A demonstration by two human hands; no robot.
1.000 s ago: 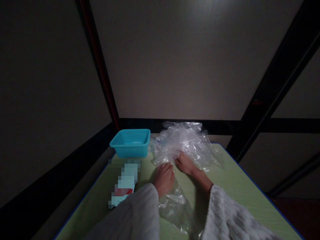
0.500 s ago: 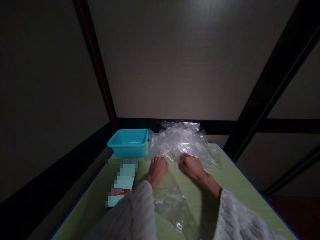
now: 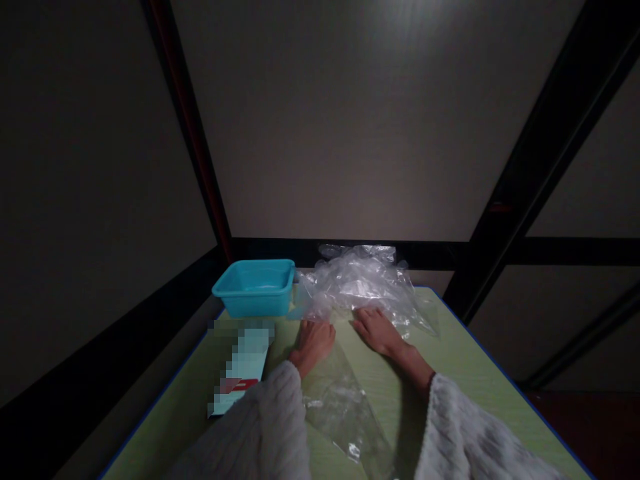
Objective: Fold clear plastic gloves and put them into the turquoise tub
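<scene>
My left hand (image 3: 315,341) is closed at the mouth end of a flat clear plastic bag (image 3: 347,417), which stretches over the table toward me. A crumpled piece of clear film (image 3: 319,308) stands up just beyond its knuckles; I cannot tell whether the fingers also hold that. To the right, my right hand (image 3: 379,331) rests palm down with its fingers stretched out and a little apart. Its fingertips lie at the near edge of a loose heap of clear plastic (image 3: 363,277). What the heap is made of is hard to make out.
A blue plastic basin (image 3: 257,305) stands at the back left of the pale green table (image 3: 480,400). In front of it lies a flat, pale object with a red mark (image 3: 243,385), partly blurred out. A wall (image 3: 350,133) rises behind the table.
My right hand's fingers have gone from curled to stretched out flat. The clear film beyond my left hand now stands higher. My left hand has hardly moved.
</scene>
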